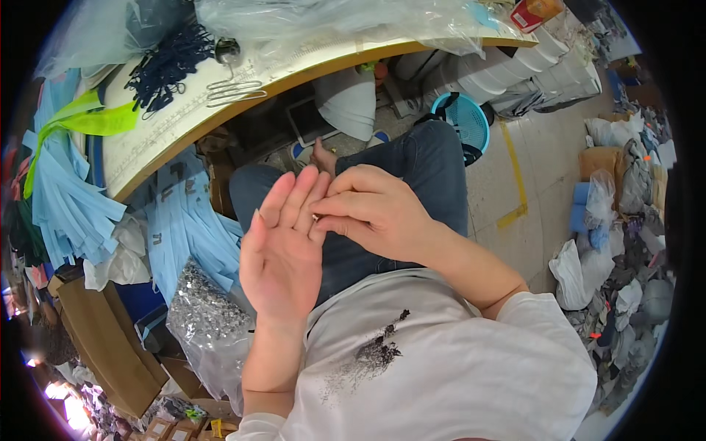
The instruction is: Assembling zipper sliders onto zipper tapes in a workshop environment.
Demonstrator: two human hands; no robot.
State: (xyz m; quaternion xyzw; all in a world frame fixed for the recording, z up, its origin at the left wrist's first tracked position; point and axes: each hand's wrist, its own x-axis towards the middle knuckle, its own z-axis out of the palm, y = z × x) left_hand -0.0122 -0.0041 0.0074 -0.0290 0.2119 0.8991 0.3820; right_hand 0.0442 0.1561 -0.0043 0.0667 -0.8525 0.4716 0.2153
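My left hand [283, 253] is raised above my lap, palm up, with its fingers stretched out. My right hand [375, 217] reaches across from the right, its thumb and fingers pinched together against the fingers of the left hand. A tiny shiny spot shows at the pinching fingertips; it is too small to name. Below both hands are my legs in dark blue jeans [434, 169]. My white T-shirt [456, 353] has a dark print on the front.
A curved-looking worktable [294, 55] holds dark blue cords [169, 66], a bent metal wire piece [234, 92] and clear plastic sheeting [353, 15]. Light blue strips [59, 184] hang at the left, near a bag of silvery pieces [206, 309]. A blue basket [462, 125] stands on the floor.
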